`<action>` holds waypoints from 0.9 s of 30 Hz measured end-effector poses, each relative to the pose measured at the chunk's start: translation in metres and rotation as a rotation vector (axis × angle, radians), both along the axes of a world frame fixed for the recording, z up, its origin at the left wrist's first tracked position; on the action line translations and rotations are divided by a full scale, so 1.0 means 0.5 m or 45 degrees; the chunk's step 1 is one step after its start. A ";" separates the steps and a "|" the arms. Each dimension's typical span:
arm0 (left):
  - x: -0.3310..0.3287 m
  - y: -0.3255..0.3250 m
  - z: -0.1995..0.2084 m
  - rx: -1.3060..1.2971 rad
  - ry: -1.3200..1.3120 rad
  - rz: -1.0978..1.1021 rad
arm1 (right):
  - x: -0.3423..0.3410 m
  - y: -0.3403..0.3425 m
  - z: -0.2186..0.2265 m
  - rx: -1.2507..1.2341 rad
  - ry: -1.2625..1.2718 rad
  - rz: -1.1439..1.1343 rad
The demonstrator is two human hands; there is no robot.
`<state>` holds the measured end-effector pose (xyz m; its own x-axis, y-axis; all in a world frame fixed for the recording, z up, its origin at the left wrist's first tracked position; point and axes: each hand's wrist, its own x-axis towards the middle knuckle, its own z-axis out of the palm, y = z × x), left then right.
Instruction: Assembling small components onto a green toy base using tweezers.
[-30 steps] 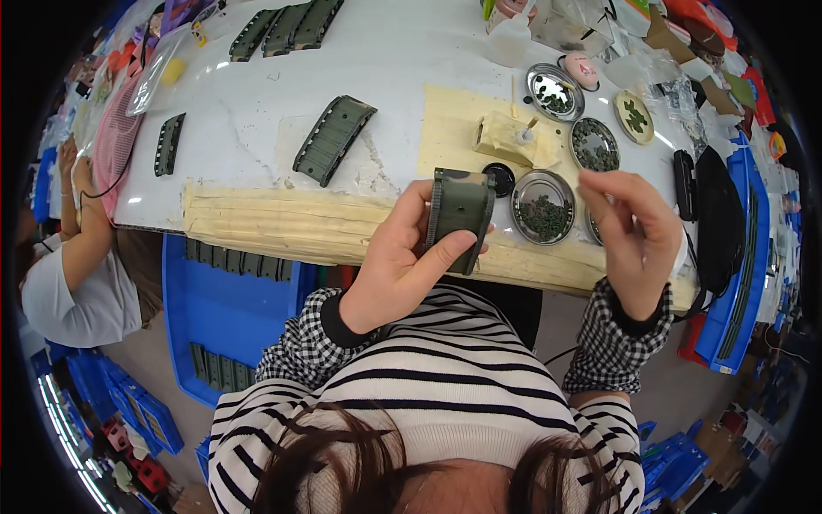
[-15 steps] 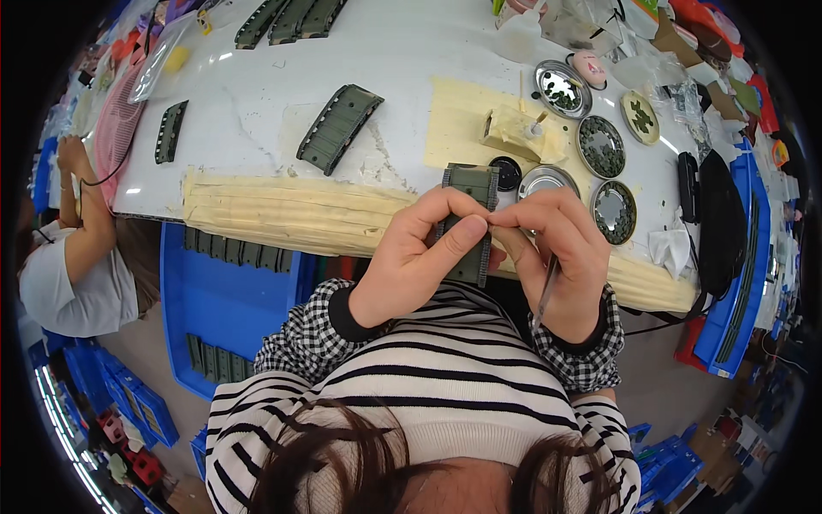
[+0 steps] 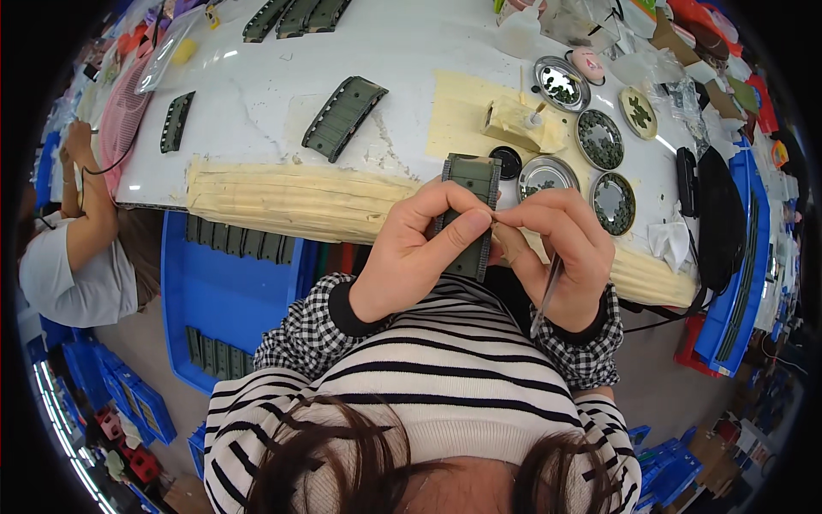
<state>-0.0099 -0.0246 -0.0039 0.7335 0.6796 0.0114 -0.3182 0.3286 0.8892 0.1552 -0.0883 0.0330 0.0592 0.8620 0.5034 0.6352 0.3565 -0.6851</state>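
A dark green, ribbed plastic piece (image 3: 473, 174) stands lengthwise at the table's near edge, in front of my chest. My left hand (image 3: 415, 257) is wrapped about its left side, thumb and forefinger closed near the piece's right edge. There the fingertips of my right hand (image 3: 567, 253) meet them in a pinch; whatever lies between the tips is too small to make out. A slim metal tool like tweezers (image 3: 549, 294) is tucked in my right palm, pointing down toward the wrist.
Round metal dishes (image 3: 600, 140) of small green bits stand at the right, beside a paper-wrapped block (image 3: 520, 122) and a black cap (image 3: 506, 161). Another green piece (image 3: 345, 118) lies left of centre. A blue bin (image 3: 231, 295) sits below the table; a co-worker (image 3: 77, 257) is at far left.
The view has shifted slightly, so the table items sit a little differently in it. Both hands keep the same pinch on the green piece's edge.
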 end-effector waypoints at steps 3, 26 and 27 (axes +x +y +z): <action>-0.001 -0.006 -0.004 0.135 0.046 0.082 | -0.003 -0.005 -0.003 0.025 -0.015 -0.002; -0.004 -0.023 -0.021 0.752 0.190 0.238 | 0.041 0.014 0.003 0.199 -0.565 -0.093; -0.002 -0.023 -0.022 0.798 0.197 0.254 | 0.041 0.012 0.005 0.185 -0.618 -0.084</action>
<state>-0.0111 -0.0359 -0.0148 0.6195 0.7013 0.3526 -0.1729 -0.3163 0.9328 0.1757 -0.0822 0.0356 -0.1590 0.7834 0.6009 0.8924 0.3744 -0.2520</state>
